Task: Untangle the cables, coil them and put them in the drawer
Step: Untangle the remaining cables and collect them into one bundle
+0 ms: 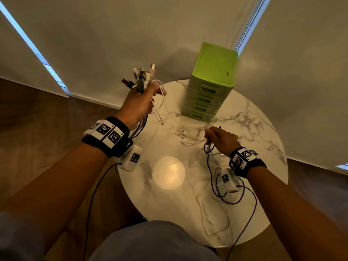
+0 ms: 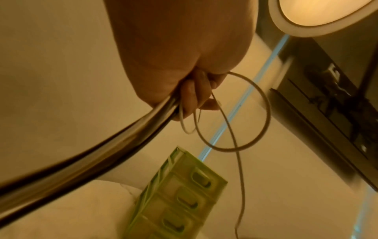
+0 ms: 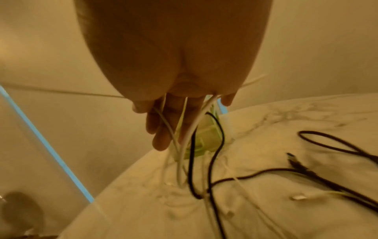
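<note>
My left hand is raised above the table's far left edge and grips a bundle of cables. Their plug ends fan out above the fist, and a thin white loop hangs below it. Lower and to the right, my right hand holds several white cables and a black cable that run along its fingers and trail onto the table. More black cable and white cable lie loose on the marble. The green drawer unit stands at the table's far side with all drawers shut.
The round white marble table shows a bright lamp reflection near its middle. Brown floor surrounds it, and pale curtains hang behind. Black leads from the wrist cameras run off the table's near edge. A loose plug lies on the tabletop.
</note>
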The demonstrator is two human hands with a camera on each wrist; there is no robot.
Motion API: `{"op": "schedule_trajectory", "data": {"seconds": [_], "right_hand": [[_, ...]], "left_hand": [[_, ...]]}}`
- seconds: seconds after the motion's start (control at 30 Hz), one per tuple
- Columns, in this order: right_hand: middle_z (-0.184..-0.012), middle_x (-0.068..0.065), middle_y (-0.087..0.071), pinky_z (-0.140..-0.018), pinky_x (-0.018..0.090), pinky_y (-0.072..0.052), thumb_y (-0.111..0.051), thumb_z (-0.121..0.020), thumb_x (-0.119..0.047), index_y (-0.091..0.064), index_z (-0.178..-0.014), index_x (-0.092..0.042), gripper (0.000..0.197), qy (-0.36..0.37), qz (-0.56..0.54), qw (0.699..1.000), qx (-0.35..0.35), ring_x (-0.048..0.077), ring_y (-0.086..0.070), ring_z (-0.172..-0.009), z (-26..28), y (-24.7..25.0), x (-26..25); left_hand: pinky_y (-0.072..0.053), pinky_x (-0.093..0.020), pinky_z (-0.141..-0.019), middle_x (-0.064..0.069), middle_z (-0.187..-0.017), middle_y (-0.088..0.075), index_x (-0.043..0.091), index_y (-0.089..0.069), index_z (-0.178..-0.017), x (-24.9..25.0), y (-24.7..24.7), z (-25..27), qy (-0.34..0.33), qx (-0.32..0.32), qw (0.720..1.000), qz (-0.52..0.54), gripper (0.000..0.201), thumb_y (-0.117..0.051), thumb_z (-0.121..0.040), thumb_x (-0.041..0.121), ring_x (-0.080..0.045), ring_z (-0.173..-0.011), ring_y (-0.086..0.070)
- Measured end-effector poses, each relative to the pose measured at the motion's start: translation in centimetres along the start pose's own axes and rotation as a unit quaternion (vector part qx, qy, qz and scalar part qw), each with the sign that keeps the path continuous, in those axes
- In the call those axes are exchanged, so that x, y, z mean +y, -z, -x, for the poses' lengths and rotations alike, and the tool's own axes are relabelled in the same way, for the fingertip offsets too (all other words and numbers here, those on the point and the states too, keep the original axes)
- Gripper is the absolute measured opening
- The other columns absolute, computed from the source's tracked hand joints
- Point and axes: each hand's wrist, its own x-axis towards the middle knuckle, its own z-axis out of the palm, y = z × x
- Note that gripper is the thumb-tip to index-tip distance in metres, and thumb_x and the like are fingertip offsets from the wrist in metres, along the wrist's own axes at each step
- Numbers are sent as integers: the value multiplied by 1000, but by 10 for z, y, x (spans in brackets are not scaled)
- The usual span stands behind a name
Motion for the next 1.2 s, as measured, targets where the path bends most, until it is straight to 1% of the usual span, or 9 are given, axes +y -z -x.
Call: {"op": "schedule_trajectory", "data": {"seconds": [0.1,0.2,0.33,0.4,0.57,0.73,0.9,1.1,1.2], "right_hand": [[-76,-17,-70,-99,46,-30,-25,-102,-60,-63,-91,-34,47,16,17,1000,21,7,-63,-89,-1,10,-29],[-77,-14,-71,-100,44,-30,-31,-104,-55,-65,-92,-32,43,56,0,998,16,8,-64,-91,4,15,-51],[-74,-12,-71,-103,50,-38,-36,-105,-51,-67,-90,-30,40,107,-58,992,22,1,-65,-83,6,14,-60],[-71,-12,-70,-98,53,-43,-38,-104,-50,-66,-86,-34,36,138,-99,985,21,-2,-64,-77,6,13,-59],[-77,-16,-70,-95,52,-47,-43,-99,-56,-64,-89,-39,29,172,-102,980,-26,-2,-64,-81,5,10,-47],[-95,-20,-70,-99,47,-36,-43,-102,-51,-60,-104,-37,22,140,85,981,-107,10,-63,-102,2,-4,-32],[-92,-21,-64,-88,43,-22,-46,-101,-45,-60,-102,-40,15,164,176,970,-30,8,-54,-101,-1,-9,-33],[-110,-19,-67,-97,43,-19,-51,-99,-47,-64,-107,-40,16,97,201,965,-138,10,-58,-112,6,-3,-2],[-119,-21,-65,-100,45,-22,-46,-101,-51,-64,-113,-43,22,55,169,976,-127,12,-56,-119,14,1,9]], "left_hand": [[-37,-29,-61,-7,-75,-55,24,-66,-77,-13,-18,8,23,-43,998,-44,32,-56,-102,41,-13,-58,-43],[-41,-30,-69,10,-74,-62,36,-69,-104,-27,-36,12,30,-111,989,-96,16,-59,-99,47,-9,-64,-51],[-39,-22,-59,16,-59,-55,52,-60,-131,-33,-50,17,15,-163,974,-159,33,-58,-98,54,-4,-58,-47],[-38,-22,-59,16,-63,-55,52,-62,-127,-34,-51,19,14,-188,966,-175,30,-58,-98,53,-5,-62,-47],[-31,-29,-55,7,-58,-44,15,-69,-87,-33,-51,21,75,-195,961,-180,26,-67,-93,40,-7,-49,-37],[-31,-24,-53,4,-62,-46,19,-64,-82,-26,-40,22,99,-175,966,-165,18,-67,-92,33,-7,-50,-38],[-34,-12,-45,17,-41,-48,20,-55,-70,-20,-29,25,71,-135,970,-187,29,-65,-95,30,2,-40,-43],[-37,-28,-61,12,-47,-48,23,-62,-66,-6,-6,9,54,12,994,-99,25,-65,-80,44,-11,-48,-44],[-34,-34,-60,9,-53,-43,26,-51,-67,-3,8,0,44,-1,993,-108,24,-63,-81,42,-16,-53,-39]]}}
